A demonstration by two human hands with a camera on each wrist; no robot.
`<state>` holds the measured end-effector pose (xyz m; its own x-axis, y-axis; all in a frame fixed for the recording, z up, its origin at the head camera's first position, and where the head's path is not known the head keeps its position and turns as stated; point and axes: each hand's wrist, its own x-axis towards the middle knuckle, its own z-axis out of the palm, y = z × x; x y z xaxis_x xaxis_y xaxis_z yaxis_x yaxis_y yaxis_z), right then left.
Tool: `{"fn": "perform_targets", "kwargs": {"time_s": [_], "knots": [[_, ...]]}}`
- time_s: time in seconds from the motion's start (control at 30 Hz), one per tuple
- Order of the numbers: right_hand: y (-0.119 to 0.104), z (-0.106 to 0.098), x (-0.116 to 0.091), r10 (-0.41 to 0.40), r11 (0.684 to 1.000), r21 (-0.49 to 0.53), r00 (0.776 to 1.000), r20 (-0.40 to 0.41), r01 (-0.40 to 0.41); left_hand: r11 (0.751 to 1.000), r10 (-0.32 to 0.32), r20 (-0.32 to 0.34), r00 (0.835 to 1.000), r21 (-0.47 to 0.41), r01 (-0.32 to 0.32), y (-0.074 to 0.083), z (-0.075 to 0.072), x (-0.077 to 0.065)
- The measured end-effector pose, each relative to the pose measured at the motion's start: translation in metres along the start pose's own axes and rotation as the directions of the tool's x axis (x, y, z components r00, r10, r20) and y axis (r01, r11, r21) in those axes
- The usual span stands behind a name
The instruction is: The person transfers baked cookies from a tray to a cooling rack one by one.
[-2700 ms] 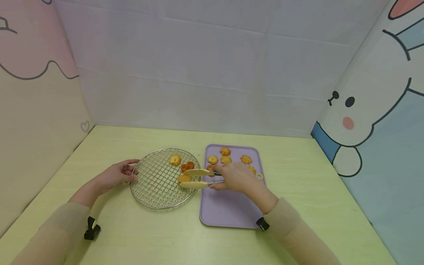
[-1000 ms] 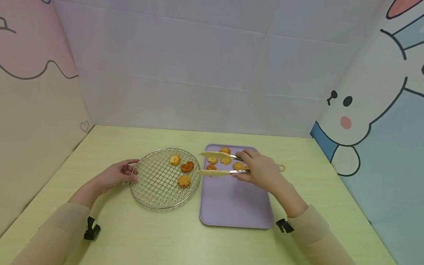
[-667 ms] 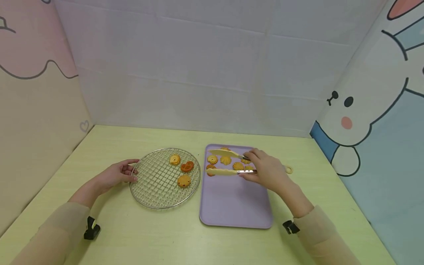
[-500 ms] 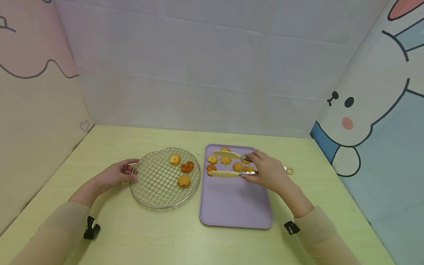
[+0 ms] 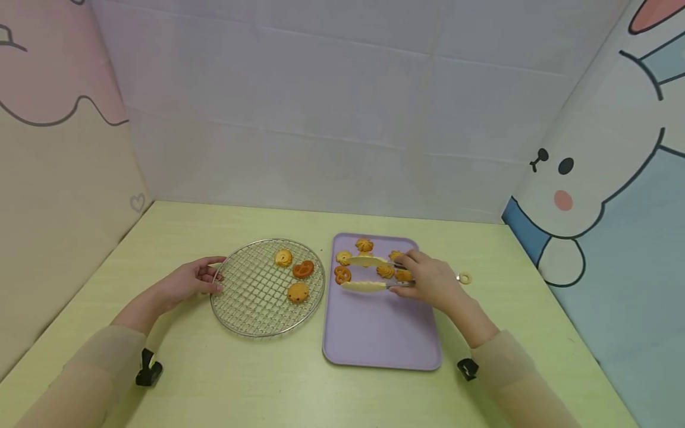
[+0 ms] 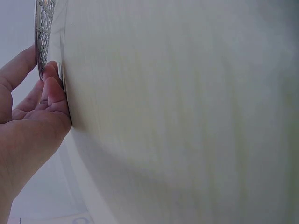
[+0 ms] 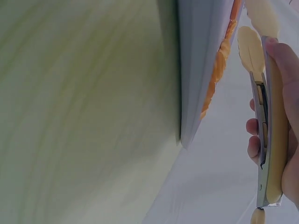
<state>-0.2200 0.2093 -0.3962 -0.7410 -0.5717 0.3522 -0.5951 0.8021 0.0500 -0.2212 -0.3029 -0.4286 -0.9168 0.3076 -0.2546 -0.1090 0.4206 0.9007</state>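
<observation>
My left hand pinches the left rim of a round wire cooling rack, thumb on one side and fingers on the other. A swirl cookie, a pretzel and a round cookie lie on the rack's right half. With my right hand I grip cream-tipped tongs over a purple tray. Their tips stand apart with nothing pinched between them, above several cookies and beside a pretzel. In the right wrist view, fingers wrap the tongs' handle.
Rack and tray stand side by side on a pale yellow-green table, with a narrow gap between them. Baked pieces fill the tray's far half; its near half is bare. A white wall rises behind, and printed panels flank both sides.
The tongs have moved from the round cookie on the rack rightward to over the tray. In the last half second their tips shift slightly nearer me. My left hand stays on the rim.
</observation>
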Motion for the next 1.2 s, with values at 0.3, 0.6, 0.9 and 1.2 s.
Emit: {"fn": "perform_targets", "kwargs": {"time_s": [0.3, 0.6, 0.9, 1.2], "knots": [[0.0, 0.005, 0.004, 0.008, 1.0, -0.008, 0.999, 0.038, -0.007, 1.0, 0.01, 0.005, 1.0, -0.017, -0.01, 0.0, 0.0, 0.001], [-0.001, 0.008, 0.011, -0.016, 1.0, -0.019, 1.0, 0.027, 0.017, 1.0, 0.008, 0.001, 1.0, -0.007, -0.008, 0.0, 0.001, -0.001], [0.0, 0.012, 0.015, -0.014, 1.0, -0.002, 0.999, 0.036, 0.014, 1.0, 0.006, -0.003, 1.0, 0.002, -0.006, -0.001, 0.0, -0.001], [-0.001, 0.014, 0.016, -0.01, 1.0, 0.005, 0.999, 0.039, 0.01, 1.0, 0.007, -0.002, 1.0, -0.001, -0.007, 0.0, 0.0, -0.001]]}}
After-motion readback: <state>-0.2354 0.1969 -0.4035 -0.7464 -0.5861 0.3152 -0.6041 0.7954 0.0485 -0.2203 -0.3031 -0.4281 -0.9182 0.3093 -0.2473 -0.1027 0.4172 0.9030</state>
